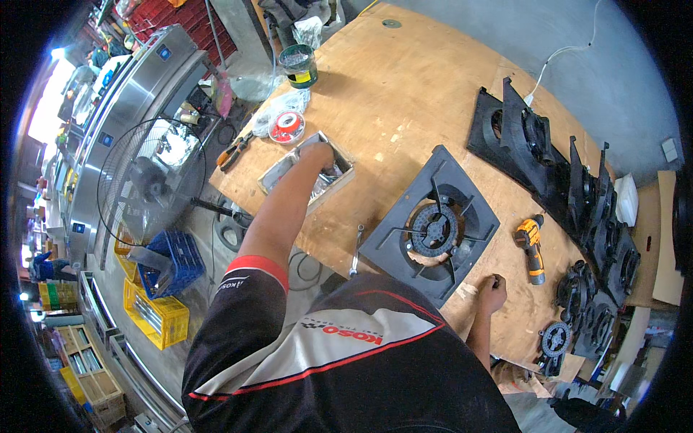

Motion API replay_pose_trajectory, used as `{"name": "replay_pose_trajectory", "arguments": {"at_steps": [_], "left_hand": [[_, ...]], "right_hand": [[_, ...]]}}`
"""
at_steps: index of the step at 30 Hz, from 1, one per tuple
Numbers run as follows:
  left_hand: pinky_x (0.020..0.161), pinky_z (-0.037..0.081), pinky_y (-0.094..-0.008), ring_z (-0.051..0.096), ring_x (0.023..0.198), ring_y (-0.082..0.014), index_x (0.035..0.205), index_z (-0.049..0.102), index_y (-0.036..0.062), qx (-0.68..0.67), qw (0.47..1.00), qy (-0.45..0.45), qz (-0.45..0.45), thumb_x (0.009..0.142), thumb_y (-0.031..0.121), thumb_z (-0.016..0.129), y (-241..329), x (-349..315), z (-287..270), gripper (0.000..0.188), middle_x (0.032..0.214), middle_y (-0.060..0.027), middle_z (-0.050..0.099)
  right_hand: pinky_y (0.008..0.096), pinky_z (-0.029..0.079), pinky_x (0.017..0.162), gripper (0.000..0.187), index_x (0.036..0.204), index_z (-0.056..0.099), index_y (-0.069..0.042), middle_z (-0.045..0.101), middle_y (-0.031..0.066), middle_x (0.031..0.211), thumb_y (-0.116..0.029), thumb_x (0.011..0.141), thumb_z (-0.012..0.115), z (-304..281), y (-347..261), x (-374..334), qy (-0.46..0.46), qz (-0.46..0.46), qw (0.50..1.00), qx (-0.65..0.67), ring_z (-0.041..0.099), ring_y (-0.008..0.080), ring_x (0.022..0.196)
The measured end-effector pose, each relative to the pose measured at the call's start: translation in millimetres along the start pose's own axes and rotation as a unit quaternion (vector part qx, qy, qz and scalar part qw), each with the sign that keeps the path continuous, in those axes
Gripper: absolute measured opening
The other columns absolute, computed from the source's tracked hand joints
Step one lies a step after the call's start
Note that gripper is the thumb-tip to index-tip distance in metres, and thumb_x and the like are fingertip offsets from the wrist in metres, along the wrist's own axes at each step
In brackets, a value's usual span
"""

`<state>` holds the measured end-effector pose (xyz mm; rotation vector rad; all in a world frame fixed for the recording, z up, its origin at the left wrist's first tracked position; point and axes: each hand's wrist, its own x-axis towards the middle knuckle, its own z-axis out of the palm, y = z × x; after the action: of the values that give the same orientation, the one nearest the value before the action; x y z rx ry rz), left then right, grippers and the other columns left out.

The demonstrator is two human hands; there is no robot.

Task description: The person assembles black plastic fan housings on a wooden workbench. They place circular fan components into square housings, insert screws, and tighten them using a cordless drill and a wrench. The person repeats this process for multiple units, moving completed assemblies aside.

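Note:
My left hand (317,154) reaches down into a shallow open box (342,180) that holds metal parts and clear bags. Its fingers are hidden among the contents. At the table's near edge, my right hand (492,294) rests with its fingers curled closed; a small dark spot shows at the fingertips, too small to name. Between the hands lies a dark square gas stove plate (390,238) with a round burner ring (433,229) and pot-support arms. A wrench (356,251) lies along its left side. To the right is an orange and black cordless driver (530,249).
Black stove plates (523,133) line the table's right side, with burner parts (556,339) nearer me. Around the box are orange-handled pliers (234,151), a red and white tape roll (287,127) and a dark bucket (298,66). A fan (151,180) stands left of the wooden table (426,79).

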<state>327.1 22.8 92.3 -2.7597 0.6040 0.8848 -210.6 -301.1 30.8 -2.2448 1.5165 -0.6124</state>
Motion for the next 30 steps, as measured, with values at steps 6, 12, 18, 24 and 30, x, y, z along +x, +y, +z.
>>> {"name": "replay_pose_trajectory", "arguments": {"at_steps": [6,12,18,24,30], "left_hand": [[0.089,0.056,-0.0431,0.068,0.112,-0.0294,0.111,0.075,0.0071,0.034,0.999,0.018,0.038,0.07,0.03,0.085,9,-17,-3,0.049,0.121,-0.0127,0.071],[0.093,0.055,-0.0414,0.068,0.114,-0.03,0.109,0.075,0.004,-0.032,0.998,0.049,0.01,0.071,0.023,0.076,8,-24,5,0.042,0.119,-0.0179,0.071],[0.098,0.053,-0.0416,0.066,0.117,-0.0328,0.111,0.074,0.005,-0.066,0.994,0.087,-0.014,0.076,0.024,0.07,11,-26,11,0.04,0.121,-0.0209,0.069],[0.093,0.055,-0.0441,0.068,0.11,-0.0337,0.106,0.075,0.0031,-0.037,0.992,0.114,0.033,0.079,0.027,0.066,6,-18,21,0.036,0.117,-0.0205,0.07],[0.098,0.052,-0.048,0.065,0.116,-0.0371,0.116,0.07,0.001,0.013,0.995,0.077,0.061,0.079,0.02,0.073,-5,5,29,0.042,0.124,-0.021,0.067]], "right_hand": [[0.0464,0.054,0.075,0.024,0.099,0.07,-0.008,0.073,0.0169,0.093,-0.028,0.091,0.062,-1,-4,-1,0.008,0.017,0.999,-0.031,0.069,0.0374,0.084],[0.0463,0.054,0.075,0.023,0.099,0.07,-0.008,0.073,0.0169,0.092,-0.028,0.091,0.062,-8,-14,-2,-0.003,0.008,0.999,-0.047,0.069,0.0373,0.083],[0.0441,0.054,0.073,0.022,0.099,0.07,-0.009,0.073,0.0152,0.088,-0.028,0.09,0.063,-4,-9,-2,0.002,0.019,0.999,-0.034,0.069,0.0346,0.081],[0.0441,0.054,0.073,0.022,0.1,0.07,-0.009,0.073,0.0156,0.088,-0.027,0.088,0.063,-8,-12,-6,0.01,0.032,0.999,-0.038,0.07,0.034,0.081],[0.0446,0.055,0.075,0.023,0.098,0.073,-0.013,0.073,0.0156,0.089,-0.031,0.087,0.063,-7,-18,-2,0.009,0.043,0.998,-0.049,0.071,0.0353,0.083]]}}
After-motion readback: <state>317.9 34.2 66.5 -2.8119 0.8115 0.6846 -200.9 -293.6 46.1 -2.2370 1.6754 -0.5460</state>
